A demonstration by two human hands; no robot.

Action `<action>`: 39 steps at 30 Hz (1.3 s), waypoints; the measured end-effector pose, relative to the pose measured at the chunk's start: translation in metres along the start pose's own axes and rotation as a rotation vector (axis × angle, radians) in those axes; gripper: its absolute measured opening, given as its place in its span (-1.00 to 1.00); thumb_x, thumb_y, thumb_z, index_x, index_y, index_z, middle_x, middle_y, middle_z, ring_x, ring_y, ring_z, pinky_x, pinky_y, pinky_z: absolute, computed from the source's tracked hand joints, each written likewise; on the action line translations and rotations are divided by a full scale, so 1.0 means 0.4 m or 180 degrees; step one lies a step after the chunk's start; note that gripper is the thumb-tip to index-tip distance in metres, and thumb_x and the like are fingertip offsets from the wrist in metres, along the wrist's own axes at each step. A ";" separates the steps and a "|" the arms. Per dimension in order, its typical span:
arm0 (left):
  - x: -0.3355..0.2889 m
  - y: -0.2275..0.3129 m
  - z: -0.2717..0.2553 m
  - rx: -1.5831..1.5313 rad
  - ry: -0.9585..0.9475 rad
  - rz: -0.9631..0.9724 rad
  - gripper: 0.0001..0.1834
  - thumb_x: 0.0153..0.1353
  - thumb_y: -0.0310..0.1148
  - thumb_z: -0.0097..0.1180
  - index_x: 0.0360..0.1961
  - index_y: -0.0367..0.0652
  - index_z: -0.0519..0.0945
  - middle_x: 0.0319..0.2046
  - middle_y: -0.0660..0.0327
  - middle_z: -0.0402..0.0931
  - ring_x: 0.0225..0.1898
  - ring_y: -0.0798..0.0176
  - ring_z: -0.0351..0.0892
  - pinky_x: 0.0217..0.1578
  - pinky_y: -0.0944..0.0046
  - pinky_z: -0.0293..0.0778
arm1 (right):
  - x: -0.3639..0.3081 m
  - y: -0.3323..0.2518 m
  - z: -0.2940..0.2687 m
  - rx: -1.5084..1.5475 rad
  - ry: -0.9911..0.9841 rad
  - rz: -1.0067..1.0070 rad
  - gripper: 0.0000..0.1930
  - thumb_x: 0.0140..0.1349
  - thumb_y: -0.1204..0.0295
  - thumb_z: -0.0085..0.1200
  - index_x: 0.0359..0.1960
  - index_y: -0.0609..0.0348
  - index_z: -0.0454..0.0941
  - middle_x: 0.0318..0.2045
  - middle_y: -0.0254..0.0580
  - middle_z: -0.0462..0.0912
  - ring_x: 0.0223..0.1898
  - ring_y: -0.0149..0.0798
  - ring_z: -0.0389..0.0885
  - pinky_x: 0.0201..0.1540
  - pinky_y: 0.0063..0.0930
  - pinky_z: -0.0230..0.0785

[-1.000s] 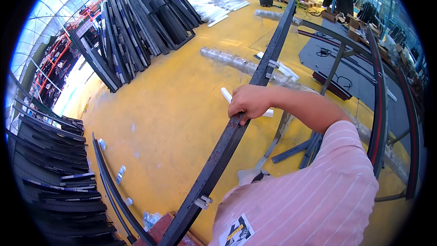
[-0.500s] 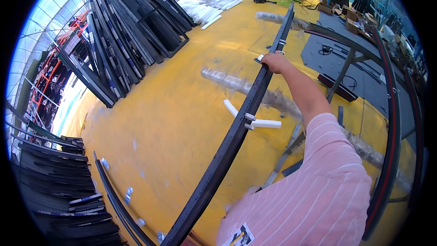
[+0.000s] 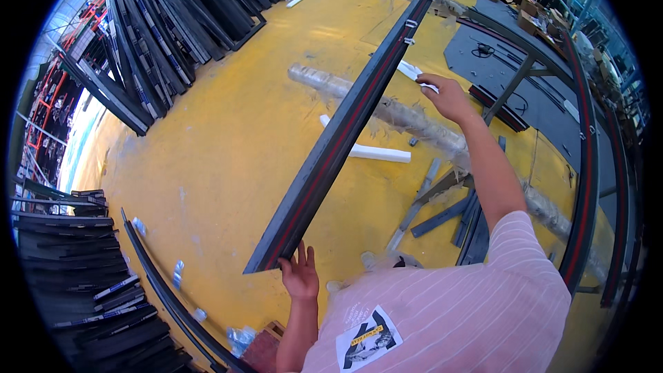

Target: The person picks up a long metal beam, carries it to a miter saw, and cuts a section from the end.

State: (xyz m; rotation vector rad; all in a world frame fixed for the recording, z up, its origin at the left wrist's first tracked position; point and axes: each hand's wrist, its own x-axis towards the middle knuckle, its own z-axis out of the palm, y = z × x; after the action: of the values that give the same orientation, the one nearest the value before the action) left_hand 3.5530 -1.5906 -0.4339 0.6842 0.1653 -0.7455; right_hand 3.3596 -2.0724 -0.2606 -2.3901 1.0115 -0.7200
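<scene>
A long dark profile bar with a red stripe slants across the middle, from lower left to the far top. By its near end is my left hand, palm up, its thumb against the bar's lower edge and its other fingers stretched out and apart. Beside the bar's far half, my right hand pinches a white strip that reaches toward the bar. Pale bands sit round the bar farther up. Another white strip lies partly hidden beneath the bar.
A film-wrapped rail crosses under the bar. Dark profiles are piled at the far left and lower left. Right of me stands a rack with red-striped bars. Loose metal pieces lie on the yellow floor near me.
My right hand has let go of the bar and is now beside it with the white strip. The bar has turned, showing its red stripe. My left hand has come into view at its near end.
</scene>
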 end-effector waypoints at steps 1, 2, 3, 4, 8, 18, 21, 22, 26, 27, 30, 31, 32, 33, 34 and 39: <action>0.034 -0.030 0.038 0.0073 -0.0044 -0.0137 -0.50 0.50 -0.01 -0.08 0.32 -0.03 0.32 0.28 0.29 0.30 0.42 -0.05 0.25 0.41 -0.19 0.22 | -0.071 0.011 0.012 0.0155 -0.0008 0.0170 -0.70 0.34 0.37 0.11 0.07 0.13 0.63 0.03 -0.10 0.70 0.05 -0.02 0.65 0.14 -0.27 0.45; 0.064 -0.052 0.085 0.0118 -0.0086 -0.0266 -0.51 0.52 -0.06 -0.12 0.35 -0.03 0.25 0.26 0.27 0.29 0.42 -0.08 0.25 0.41 -0.19 0.23 | -0.144 0.021 0.022 0.0306 -0.0057 0.0412 -0.70 0.34 0.39 0.11 0.07 0.14 0.63 0.00 -0.10 0.72 0.03 -0.08 0.68 0.12 -0.31 0.46; 0.094 -0.068 0.114 0.0044 -0.0074 -0.0426 -0.53 0.53 -0.12 -0.13 0.35 -0.03 0.22 0.25 0.27 0.31 0.41 -0.07 0.27 0.39 -0.19 0.26 | -0.216 0.029 0.037 0.0459 -0.0099 0.0629 -0.70 0.35 0.40 0.12 0.08 0.16 0.63 -0.03 -0.09 0.73 0.01 -0.14 0.70 0.10 -0.35 0.47; 0.121 -0.085 0.146 0.0058 -0.0071 -0.0497 -0.56 0.53 -0.18 -0.11 0.34 -0.03 0.21 0.25 0.28 0.31 0.36 -0.06 0.36 0.33 -0.17 0.36 | -0.295 0.040 0.050 0.0500 -0.0263 0.0886 -0.71 0.35 0.42 0.12 0.08 0.17 0.63 -0.06 -0.10 0.74 -0.02 -0.20 0.70 0.07 -0.37 0.48; 0.211 -0.190 0.209 0.0011 0.0005 -0.0437 -0.67 0.53 -0.28 -0.11 0.25 -0.07 0.31 0.16 0.22 0.43 0.25 0.01 0.51 0.20 -0.06 0.53 | -0.676 0.149 0.115 0.0659 -0.0366 0.1533 -0.72 0.35 0.44 0.12 0.05 0.21 0.63 -0.16 -0.11 0.75 -0.10 -0.31 0.70 0.00 -0.42 0.48; 0.281 -0.156 0.172 0.0420 -0.0175 -0.0199 -0.66 0.48 -0.45 -0.17 0.23 -0.28 0.31 0.11 0.11 0.48 0.21 0.05 0.54 0.23 -0.05 0.53 | -1.367 0.059 0.229 0.0437 -0.0539 0.2706 -0.67 0.30 0.36 0.15 0.04 0.23 0.65 -0.08 -0.01 0.75 -0.05 -0.12 0.73 0.05 -0.33 0.51; 0.350 -0.091 0.094 0.0448 -0.0235 -0.0064 -0.60 0.46 -0.47 -0.17 0.28 -0.31 0.24 0.15 0.05 0.44 0.25 0.05 0.49 0.27 -0.06 0.48 | -1.417 -0.032 0.294 0.0350 -0.0671 0.2769 -0.66 0.29 0.34 0.15 0.05 0.23 0.64 -0.05 0.01 0.74 0.01 -0.06 0.71 0.10 -0.30 0.50; 0.373 -0.059 0.068 0.0473 -0.0215 -0.0011 -0.61 0.45 -0.48 -0.18 0.27 -0.32 0.26 0.14 0.05 0.45 0.24 0.06 0.50 0.27 -0.04 0.47 | -1.431 -0.078 0.298 0.0383 -0.0735 0.2872 -0.65 0.29 0.34 0.14 0.05 0.23 0.64 -0.04 0.01 0.73 0.03 -0.05 0.71 0.12 -0.29 0.50; 0.476 0.072 -0.012 0.0595 -0.0300 0.0103 -0.61 0.47 -0.42 -0.21 0.26 -0.32 0.28 0.16 0.06 0.42 0.23 0.09 0.50 0.28 0.00 0.45 | -1.589 -0.180 0.342 0.0594 -0.0561 0.3159 -0.63 0.27 0.28 0.15 0.05 0.18 0.65 -0.04 0.00 0.73 0.03 -0.03 0.70 0.12 -0.27 0.51; 0.483 0.090 -0.016 0.0604 -0.0296 0.0086 -0.60 0.48 -0.40 -0.21 0.27 -0.32 0.28 0.18 0.06 0.41 0.23 0.10 0.50 0.28 0.00 0.45 | -1.639 -0.205 0.351 0.0397 -0.0761 0.3236 -0.61 0.26 0.26 0.16 0.05 0.18 0.66 -0.04 0.00 0.73 0.02 -0.03 0.70 0.12 -0.26 0.51; 0.462 0.074 -0.048 0.0705 -0.0443 -0.0059 -0.56 0.49 -0.34 -0.21 0.31 -0.32 0.25 0.26 0.09 0.33 0.24 0.10 0.50 0.26 0.02 0.46 | -1.775 -0.230 0.389 -0.0140 -0.1338 0.3467 -0.57 0.22 0.20 0.18 0.06 0.16 0.66 -0.04 -0.01 0.73 0.00 -0.02 0.70 0.10 -0.23 0.52; 0.440 0.049 -0.025 0.0729 -0.0417 -0.0142 -0.55 0.49 -0.33 -0.21 0.32 -0.31 0.24 0.29 0.10 0.29 0.25 0.09 0.49 0.25 0.02 0.46 | -1.830 -0.252 0.413 -0.0133 -0.1498 0.3644 -0.56 0.21 0.19 0.19 0.06 0.15 0.66 -0.03 -0.01 0.73 0.00 -0.01 0.70 0.10 -0.22 0.52; 0.414 0.027 -0.006 0.0764 -0.0392 -0.0232 -0.54 0.50 -0.32 -0.21 0.33 -0.31 0.22 0.32 0.11 0.25 0.26 0.09 0.48 0.25 0.02 0.46 | -1.886 -0.273 0.436 -0.0105 -0.1661 0.3828 -0.55 0.20 0.18 0.19 0.06 0.14 0.67 -0.03 -0.01 0.73 -0.01 -0.01 0.70 0.09 -0.21 0.52; 0.411 0.059 0.019 0.0750 -0.0355 -0.0229 -0.52 0.50 -0.31 -0.21 0.34 -0.31 0.20 0.35 0.12 0.21 0.27 0.09 0.47 0.24 0.02 0.46 | -1.877 -0.296 0.447 0.0027 -0.1548 0.3758 -0.55 0.20 0.18 0.19 0.07 0.13 0.66 -0.03 -0.01 0.73 -0.01 -0.01 0.70 0.09 -0.21 0.53; 0.430 0.115 0.004 0.0685 -0.0395 -0.0185 -0.50 0.51 -0.29 -0.22 0.37 -0.29 0.15 0.41 0.15 0.12 0.30 0.06 0.44 0.23 0.01 0.46 | -1.841 -0.303 0.439 0.0076 -0.1437 0.3641 -0.55 0.20 0.17 0.19 0.07 0.13 0.66 -0.03 -0.01 0.73 -0.01 0.00 0.70 0.08 -0.21 0.53; 0.461 0.102 0.001 0.0725 -0.0650 -0.0337 -0.47 0.52 -0.22 -0.16 0.39 -0.21 0.12 0.39 0.19 0.13 0.30 0.03 0.43 0.15 0.04 0.49 | -1.863 -0.299 0.470 0.0322 -0.0756 0.3700 -0.54 0.22 0.17 0.17 0.11 0.11 0.64 -0.02 -0.02 0.72 0.01 0.01 0.69 0.10 -0.20 0.51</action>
State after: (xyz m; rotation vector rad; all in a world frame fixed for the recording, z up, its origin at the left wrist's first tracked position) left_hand 3.7156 -1.6744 -0.4811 0.8144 -0.0721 -0.9399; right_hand 3.0926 -1.4018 -0.5505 -1.3467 1.8632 -0.0374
